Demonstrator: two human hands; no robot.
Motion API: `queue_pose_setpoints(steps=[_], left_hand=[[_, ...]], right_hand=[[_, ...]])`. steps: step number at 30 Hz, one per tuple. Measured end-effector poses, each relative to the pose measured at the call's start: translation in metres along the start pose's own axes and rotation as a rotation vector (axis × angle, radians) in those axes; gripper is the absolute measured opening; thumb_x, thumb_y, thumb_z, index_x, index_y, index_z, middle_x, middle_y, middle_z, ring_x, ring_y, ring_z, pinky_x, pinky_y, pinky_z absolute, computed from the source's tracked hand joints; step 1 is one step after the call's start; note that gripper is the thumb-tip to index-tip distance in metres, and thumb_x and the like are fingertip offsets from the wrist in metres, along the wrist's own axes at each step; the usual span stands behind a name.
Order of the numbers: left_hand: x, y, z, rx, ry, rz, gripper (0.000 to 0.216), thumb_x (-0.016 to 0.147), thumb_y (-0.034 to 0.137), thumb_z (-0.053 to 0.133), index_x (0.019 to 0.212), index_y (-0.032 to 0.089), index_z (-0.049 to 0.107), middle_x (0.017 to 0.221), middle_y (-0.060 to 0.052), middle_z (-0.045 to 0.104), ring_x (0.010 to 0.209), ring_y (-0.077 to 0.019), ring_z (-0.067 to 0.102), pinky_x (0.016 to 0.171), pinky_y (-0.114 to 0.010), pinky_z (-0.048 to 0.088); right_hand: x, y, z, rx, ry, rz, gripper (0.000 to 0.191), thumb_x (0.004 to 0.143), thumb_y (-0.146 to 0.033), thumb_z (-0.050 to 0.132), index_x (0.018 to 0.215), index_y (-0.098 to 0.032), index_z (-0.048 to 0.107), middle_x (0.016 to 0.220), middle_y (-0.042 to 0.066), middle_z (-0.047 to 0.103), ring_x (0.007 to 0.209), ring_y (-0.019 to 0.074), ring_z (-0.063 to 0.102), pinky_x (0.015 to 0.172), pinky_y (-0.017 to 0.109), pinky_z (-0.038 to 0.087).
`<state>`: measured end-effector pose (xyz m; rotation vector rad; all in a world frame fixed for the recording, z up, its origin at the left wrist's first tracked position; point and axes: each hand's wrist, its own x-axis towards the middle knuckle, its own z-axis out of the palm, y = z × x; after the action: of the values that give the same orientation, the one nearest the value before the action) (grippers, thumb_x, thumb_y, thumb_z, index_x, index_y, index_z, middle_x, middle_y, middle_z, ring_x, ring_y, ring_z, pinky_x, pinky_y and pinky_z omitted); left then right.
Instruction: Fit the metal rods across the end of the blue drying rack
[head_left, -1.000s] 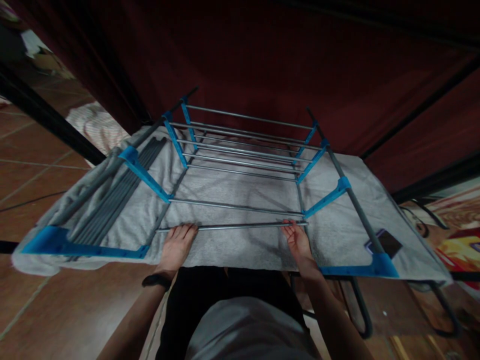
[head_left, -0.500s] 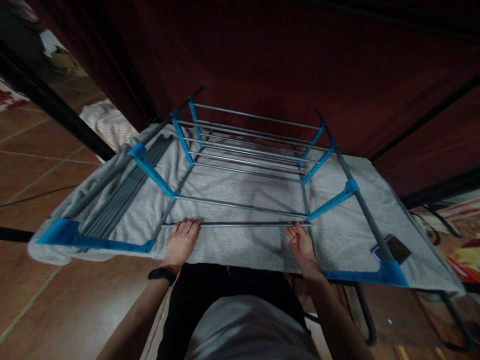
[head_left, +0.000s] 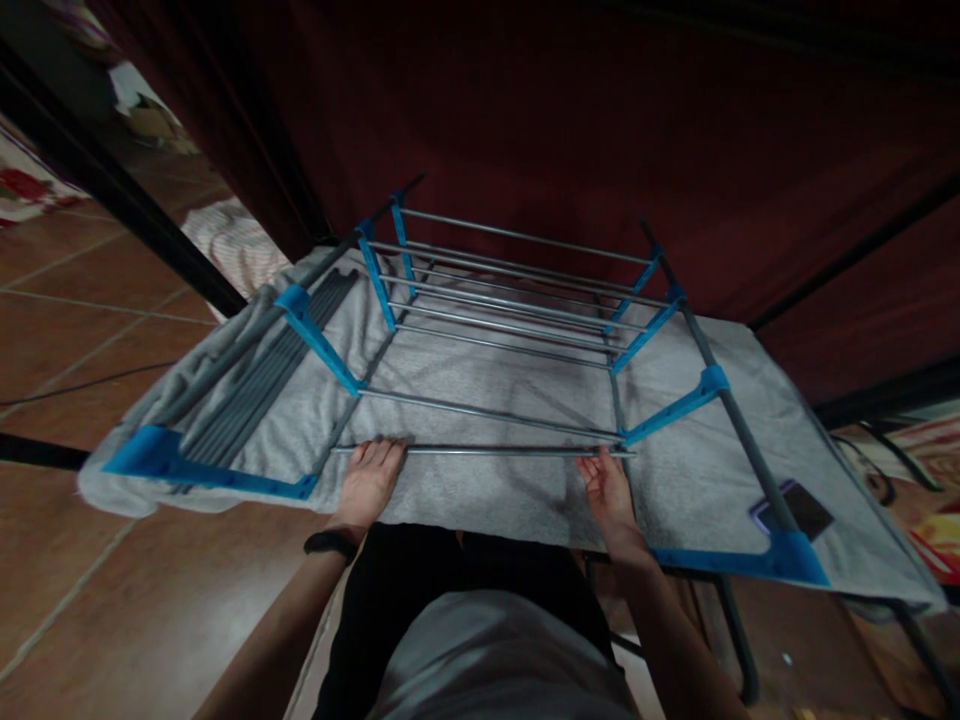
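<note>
A thin metal rod (head_left: 487, 450) lies crosswise at the near side of a partly built rack with blue plastic brackets. My left hand (head_left: 373, 478) is closed over the rod near its left end, knuckles up. Near the other end, my right hand (head_left: 606, 490) holds the rod between thumb and fingers. Both ends of the rod stick out past my hands. Just beyond it, another metal rod (head_left: 487, 413) spans between a left blue bracket (head_left: 322, 343) and a right blue bracket (head_left: 671, 405). The nearest brackets, left (head_left: 210, 470) and right (head_left: 750, 562), have no rod between them.
Several loose grey tubes (head_left: 274, 370) lie on the grey cloth (head_left: 472, 500) covering the bed at left. A phone (head_left: 802, 510) rests by the right side tube (head_left: 750, 450). Behind the rack hangs a dark red curtain (head_left: 510, 120).
The view has shifted slightly, so the rack appears a little further right. Both hands remain on the rod, which lies nearly as before against the rack.
</note>
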<state>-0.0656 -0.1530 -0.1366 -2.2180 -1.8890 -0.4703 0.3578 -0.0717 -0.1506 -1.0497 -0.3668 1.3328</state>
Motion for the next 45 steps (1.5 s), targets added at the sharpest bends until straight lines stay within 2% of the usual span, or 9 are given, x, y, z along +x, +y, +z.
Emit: queue_pose_setpoints(steps=[11,16,30,45], left_hand=[[-0.0014,0.0004,-0.0015,0.007,-0.049,0.043,0.037,0.099,0.013,0.039,0.125,0.018,0.065,0.117,-0.014,0.071,0.108,-0.0275,0.064,0.1,-0.044,0.046],[-0.001,0.0031,-0.0031,0.011,-0.068,0.051,0.038,0.098,0.01,0.041,0.127,0.015,0.065,0.119,-0.016,0.07,0.111,-0.0291,0.063,0.103,-0.046,0.045],[-0.0005,0.0055,0.0014,0.066,-0.115,0.074,0.042,0.099,0.009,0.039,0.133,0.014,0.063,0.123,-0.015,0.07,0.115,-0.0284,0.062,0.106,-0.045,0.045],[0.0004,0.0066,-0.0001,0.037,-0.102,0.026,0.039,0.099,0.01,0.041,0.13,0.013,0.065,0.124,-0.016,0.069,0.113,-0.0288,0.062,0.104,-0.045,0.045]], right_hand=[[-0.0026,-0.0022,-0.0038,0.009,-0.027,0.034,0.016,0.075,-0.022,0.077,0.089,-0.023,0.069,0.095,0.0,0.076,0.093,0.0138,0.074,0.087,0.028,0.061],[-0.0043,-0.0008,-0.0039,-0.025,-0.03,-0.007,0.018,0.075,-0.016,0.079,0.087,-0.024,0.068,0.095,-0.002,0.076,0.093,0.0147,0.074,0.089,0.031,0.062],[-0.0051,-0.0022,-0.0022,-0.059,-0.003,-0.016,0.02,0.077,-0.027,0.082,0.076,-0.024,0.062,0.076,-0.005,0.071,0.077,0.013,0.071,0.086,0.032,0.062],[-0.0042,-0.0019,-0.0021,-0.032,0.0,0.017,0.017,0.077,-0.018,0.08,0.083,-0.023,0.064,0.088,-0.003,0.075,0.086,0.0129,0.073,0.085,0.03,0.062]])
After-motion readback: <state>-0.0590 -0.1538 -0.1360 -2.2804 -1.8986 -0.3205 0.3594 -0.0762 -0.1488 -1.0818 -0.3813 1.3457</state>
